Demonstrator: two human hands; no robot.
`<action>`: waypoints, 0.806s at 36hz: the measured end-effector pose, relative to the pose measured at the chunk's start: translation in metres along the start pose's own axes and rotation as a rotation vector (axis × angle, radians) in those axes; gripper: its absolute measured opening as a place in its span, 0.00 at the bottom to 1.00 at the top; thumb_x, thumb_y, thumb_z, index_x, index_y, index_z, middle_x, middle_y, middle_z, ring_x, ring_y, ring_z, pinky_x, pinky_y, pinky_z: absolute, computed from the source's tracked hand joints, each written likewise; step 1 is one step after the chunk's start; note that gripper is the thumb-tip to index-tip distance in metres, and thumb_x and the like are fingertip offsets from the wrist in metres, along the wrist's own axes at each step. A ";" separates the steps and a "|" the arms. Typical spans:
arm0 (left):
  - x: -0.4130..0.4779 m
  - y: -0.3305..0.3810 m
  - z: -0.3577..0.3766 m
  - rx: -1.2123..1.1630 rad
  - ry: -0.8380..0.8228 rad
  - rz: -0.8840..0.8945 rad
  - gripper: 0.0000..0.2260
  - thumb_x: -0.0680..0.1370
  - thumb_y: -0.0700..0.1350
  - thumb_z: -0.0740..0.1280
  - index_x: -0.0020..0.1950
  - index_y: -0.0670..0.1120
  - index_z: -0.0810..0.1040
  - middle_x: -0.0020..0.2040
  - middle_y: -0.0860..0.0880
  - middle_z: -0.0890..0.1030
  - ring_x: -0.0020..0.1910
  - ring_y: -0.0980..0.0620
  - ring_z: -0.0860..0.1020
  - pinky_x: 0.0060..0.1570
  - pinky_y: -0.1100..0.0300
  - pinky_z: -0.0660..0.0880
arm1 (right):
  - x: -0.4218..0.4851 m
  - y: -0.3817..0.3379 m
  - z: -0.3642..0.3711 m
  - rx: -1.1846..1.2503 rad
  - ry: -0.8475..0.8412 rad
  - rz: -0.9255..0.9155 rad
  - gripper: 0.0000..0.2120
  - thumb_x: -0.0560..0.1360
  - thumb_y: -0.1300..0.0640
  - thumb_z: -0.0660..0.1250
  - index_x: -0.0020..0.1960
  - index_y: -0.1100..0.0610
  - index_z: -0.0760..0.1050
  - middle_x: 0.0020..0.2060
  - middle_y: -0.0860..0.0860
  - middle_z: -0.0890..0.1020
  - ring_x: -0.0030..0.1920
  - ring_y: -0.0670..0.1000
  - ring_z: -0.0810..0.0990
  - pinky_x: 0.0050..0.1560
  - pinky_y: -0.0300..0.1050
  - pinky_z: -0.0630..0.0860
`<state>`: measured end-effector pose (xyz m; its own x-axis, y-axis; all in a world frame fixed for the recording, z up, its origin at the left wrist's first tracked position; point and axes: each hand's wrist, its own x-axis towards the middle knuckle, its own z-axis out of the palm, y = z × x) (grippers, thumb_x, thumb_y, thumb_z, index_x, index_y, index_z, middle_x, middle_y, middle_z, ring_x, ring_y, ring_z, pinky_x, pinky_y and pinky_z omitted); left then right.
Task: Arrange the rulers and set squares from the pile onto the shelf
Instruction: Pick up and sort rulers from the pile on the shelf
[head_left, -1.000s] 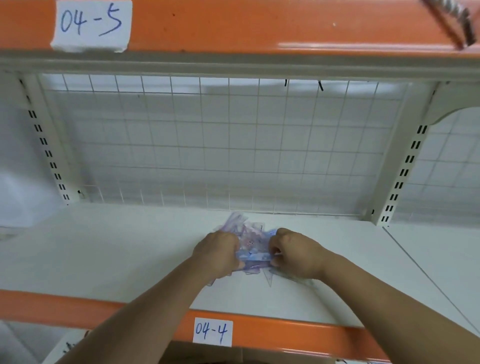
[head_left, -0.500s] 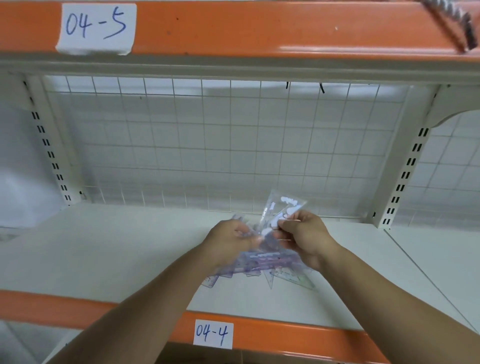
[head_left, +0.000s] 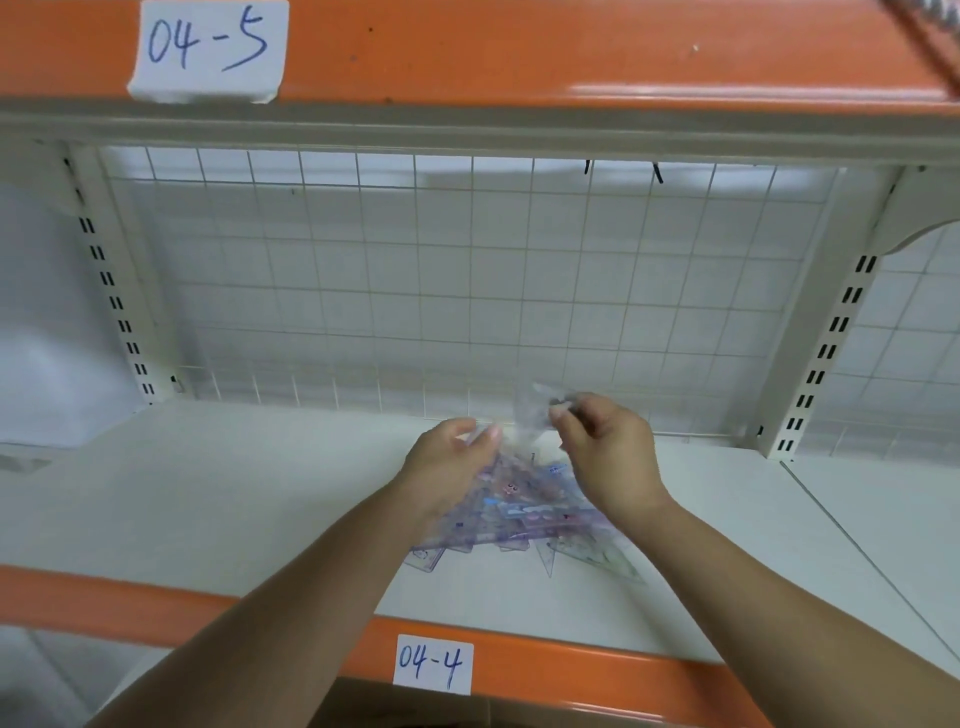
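I'm pulling one clear set square (head_left: 531, 411) free, pinched in my right hand (head_left: 605, 454). My left hand (head_left: 448, 467) grips the pile (head_left: 524, 517) beneath. Next I should lay it flat on the shelf (head_left: 208, 493), beside my hands.

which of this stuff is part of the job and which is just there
Job: pile of rulers and set squares; clear piece pinched in the right hand; left hand holding the pile; shelf.
Just there: label 04-4; label 04-5; wire grid.
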<state>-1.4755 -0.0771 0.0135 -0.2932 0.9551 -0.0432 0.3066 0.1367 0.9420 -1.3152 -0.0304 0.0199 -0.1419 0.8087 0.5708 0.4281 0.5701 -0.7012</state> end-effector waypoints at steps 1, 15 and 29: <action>-0.001 0.004 0.000 -0.050 -0.026 -0.031 0.23 0.76 0.66 0.60 0.60 0.50 0.76 0.56 0.50 0.77 0.54 0.51 0.75 0.55 0.56 0.73 | 0.002 0.003 0.001 -0.271 0.068 -0.240 0.10 0.77 0.59 0.62 0.44 0.57 0.81 0.34 0.54 0.82 0.34 0.56 0.79 0.32 0.44 0.75; 0.002 0.000 -0.003 -0.007 -0.061 -0.045 0.13 0.83 0.44 0.56 0.41 0.46 0.74 0.39 0.48 0.73 0.30 0.54 0.71 0.38 0.59 0.72 | 0.002 0.023 -0.009 -0.655 -0.140 -0.685 0.23 0.66 0.51 0.74 0.56 0.62 0.79 0.48 0.57 0.82 0.39 0.59 0.80 0.31 0.46 0.78; -0.006 -0.005 -0.001 0.157 -0.072 -0.001 0.09 0.83 0.43 0.57 0.50 0.41 0.76 0.43 0.48 0.74 0.36 0.55 0.73 0.39 0.65 0.73 | -0.009 0.027 -0.015 -0.715 -0.391 -0.506 0.14 0.75 0.60 0.66 0.59 0.62 0.76 0.46 0.57 0.78 0.46 0.61 0.78 0.38 0.54 0.78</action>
<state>-1.4764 -0.0842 0.0095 -0.2294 0.9705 -0.0736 0.4455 0.1719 0.8786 -1.2893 -0.0244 0.0018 -0.6918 0.5562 0.4605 0.6597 0.7461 0.0899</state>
